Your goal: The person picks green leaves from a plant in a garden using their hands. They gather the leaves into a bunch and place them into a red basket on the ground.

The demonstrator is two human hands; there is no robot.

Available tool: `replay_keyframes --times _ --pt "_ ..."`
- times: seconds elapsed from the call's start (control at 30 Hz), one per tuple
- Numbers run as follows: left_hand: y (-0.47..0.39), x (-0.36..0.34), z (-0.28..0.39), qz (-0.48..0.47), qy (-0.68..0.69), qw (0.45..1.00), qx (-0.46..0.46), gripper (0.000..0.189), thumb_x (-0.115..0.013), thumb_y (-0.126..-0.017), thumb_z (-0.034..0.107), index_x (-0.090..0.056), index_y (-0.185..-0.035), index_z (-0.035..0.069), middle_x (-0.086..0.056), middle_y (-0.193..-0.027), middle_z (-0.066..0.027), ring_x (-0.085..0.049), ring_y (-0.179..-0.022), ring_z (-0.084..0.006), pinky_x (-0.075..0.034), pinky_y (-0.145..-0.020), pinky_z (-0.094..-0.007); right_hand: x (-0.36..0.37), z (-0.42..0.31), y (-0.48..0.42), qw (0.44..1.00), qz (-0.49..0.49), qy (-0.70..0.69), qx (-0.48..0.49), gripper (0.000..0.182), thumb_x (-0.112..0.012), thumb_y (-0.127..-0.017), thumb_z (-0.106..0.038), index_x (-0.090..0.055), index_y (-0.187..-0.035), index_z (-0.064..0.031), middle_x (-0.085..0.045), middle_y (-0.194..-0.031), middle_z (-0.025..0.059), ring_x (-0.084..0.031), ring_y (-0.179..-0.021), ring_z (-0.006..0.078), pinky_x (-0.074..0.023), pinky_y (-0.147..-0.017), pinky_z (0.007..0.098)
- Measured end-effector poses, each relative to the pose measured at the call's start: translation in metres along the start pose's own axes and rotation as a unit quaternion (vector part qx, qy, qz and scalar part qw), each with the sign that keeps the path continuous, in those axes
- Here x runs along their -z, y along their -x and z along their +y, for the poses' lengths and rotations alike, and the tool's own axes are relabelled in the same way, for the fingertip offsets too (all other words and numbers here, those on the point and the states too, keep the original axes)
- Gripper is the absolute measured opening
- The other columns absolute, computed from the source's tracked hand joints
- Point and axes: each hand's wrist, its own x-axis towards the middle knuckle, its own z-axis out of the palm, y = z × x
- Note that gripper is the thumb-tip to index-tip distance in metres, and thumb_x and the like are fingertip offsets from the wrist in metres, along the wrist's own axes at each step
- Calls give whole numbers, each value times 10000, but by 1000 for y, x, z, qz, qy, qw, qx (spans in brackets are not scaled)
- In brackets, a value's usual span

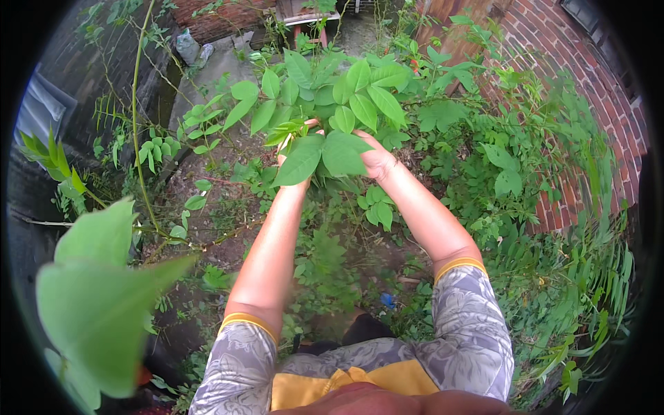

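Both arms reach forward to a cluster of broad green compound leaves (346,154) in front of me. My left hand (296,148) is closed around the left side of this leafy bunch, its thumb and fingers showing between the leaves. Beside its fingertips is a paler young shoot (285,132). My right hand (377,157) meets the bunch from the right, and a large leaf covers most of its fingers. Larger leaflets (363,96) spread out beyond both hands. Whether the bunch is cut or still joined to a plant is hidden.
A blurred large leaf (98,306) hangs close at left, near a thin upright stem (137,104). Dense foliage (560,280) fills the right side beneath a red brick wall (565,67). Dark wall (78,98) at left; a plastic bag (187,46) and wooden board (451,31) farther back.
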Motion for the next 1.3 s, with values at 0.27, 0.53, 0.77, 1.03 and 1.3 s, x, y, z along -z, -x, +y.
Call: replay_keyframes --times 0.27,0.53,0.77,1.03,1.3 --pt "1 15 -30 -90 -278 934 -204 189 -638 -790 9 -599 -975 3 -623 -931 -51 -593 -762 -131 -511 -675 -260 -33 -25 48 946 25 296 132 279 -521 -903 -177 -559 -1151 -53 -609 -1077 71 -575 -984 176 -473 -835 326" --pt "16 7 -41 -41 234 956 171 259 -529 -868 292 -543 -1003 72 -585 -971 -57 -576 -844 -139 -516 -709 -296 -96 -66 88 869 34 397 295 176 -535 -825 41 -500 -991 -6 -506 -890 58 -537 -761 114 -467 -689 239" --pt "29 -1 -8 73 -11 997 38 185 -674 -800 87 -587 -962 62 -608 -832 -26 -578 -731 -130 -482 -641 -246 -47 28 22 750 143 606 224 1224 -790 -586 -442 0 -1402 11 -235 -1345 281 -343 -1193 390 -296 -1024 456" --pt "53 35 -8 8 -482 828 -288 154 -584 -768 -2 -565 -916 37 -586 -829 -70 -573 -747 -215 -463 -691 -318 -82 30 6 847 220 383 296 264 -643 -779 -218 -613 -966 -34 -636 -910 165 -598 -860 355 -472 -742 418" --pt "69 32 12 37 -350 916 -190 165 -616 -794 42 -611 -957 19 -646 -890 -86 -614 -806 -180 -474 -735 -297 -92 45 11 791 222 409 397 174 -594 -852 -152 -626 -899 12 -665 -811 106 -617 -671 219 -483 -607 337"
